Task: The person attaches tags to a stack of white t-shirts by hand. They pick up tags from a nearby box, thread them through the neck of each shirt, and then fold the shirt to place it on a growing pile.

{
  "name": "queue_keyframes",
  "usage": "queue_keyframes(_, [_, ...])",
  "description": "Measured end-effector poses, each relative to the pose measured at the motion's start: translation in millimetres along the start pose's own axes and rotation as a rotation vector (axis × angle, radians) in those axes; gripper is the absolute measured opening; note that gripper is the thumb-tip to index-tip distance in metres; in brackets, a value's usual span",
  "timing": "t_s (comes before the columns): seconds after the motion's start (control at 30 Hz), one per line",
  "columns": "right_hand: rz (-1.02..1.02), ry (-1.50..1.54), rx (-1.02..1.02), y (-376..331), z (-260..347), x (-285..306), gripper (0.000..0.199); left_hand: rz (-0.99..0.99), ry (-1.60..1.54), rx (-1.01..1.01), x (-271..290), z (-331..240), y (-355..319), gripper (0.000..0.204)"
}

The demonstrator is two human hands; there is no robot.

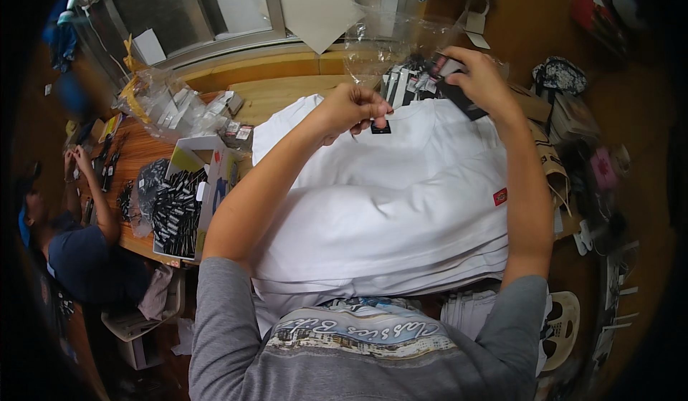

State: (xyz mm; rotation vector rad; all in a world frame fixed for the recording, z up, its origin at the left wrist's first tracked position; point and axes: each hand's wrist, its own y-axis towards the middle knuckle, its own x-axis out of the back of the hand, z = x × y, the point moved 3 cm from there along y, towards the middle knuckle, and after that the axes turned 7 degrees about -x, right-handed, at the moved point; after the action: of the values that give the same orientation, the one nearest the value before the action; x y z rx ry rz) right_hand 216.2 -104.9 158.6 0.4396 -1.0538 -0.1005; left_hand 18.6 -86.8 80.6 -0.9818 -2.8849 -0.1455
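A white T-shirt (373,211) lies spread on top of a stack of white shirts in front of me, a small red patch (499,197) near its lower right. Just above its collar, my left hand (350,113) is closed in a pinch beside the black neck label (382,128). What its fingertips hold is too small to make out. To the right and farther off, my right hand (481,80) is closed on a dark hang tag (464,101), raised over the collar's right side. More black and white tags (408,86) lie in a clear plastic bag (373,46) behind the collar.
On the left stands a box (223,163) beside a heap of black-and-white tags (175,211). A crumpled clear bag (168,107) sits behind it. A co-worker (89,247) sits at the far left, hands raised. Brown paper bags (548,154) stand at the right.
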Motion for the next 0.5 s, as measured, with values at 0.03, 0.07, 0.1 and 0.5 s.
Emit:
queue_keyframes(0.03, [0.025, -0.133, -0.036, -2, -6, 7, 0.031, 0.000, 0.042, 0.015, 0, 6, 4, 0.014])
queue_keyframes(0.07, [0.083, -0.219, -0.066, -4, -18, 8, 0.029, 0.014, 0.085, 0.030, -2, 11, 11, 0.014])
queue_keyframes(0.1, [0.149, -0.300, -0.089, -4, -31, 2, 0.027, 0.019, 0.125, 0.048, -3, 18, 14, 0.013])
queue_keyframes(0.5, [0.302, 0.419, -0.094, 0, -35, -131, 0.041, -0.202, 0.058, 0.010, 15, 79, 58, 0.008])
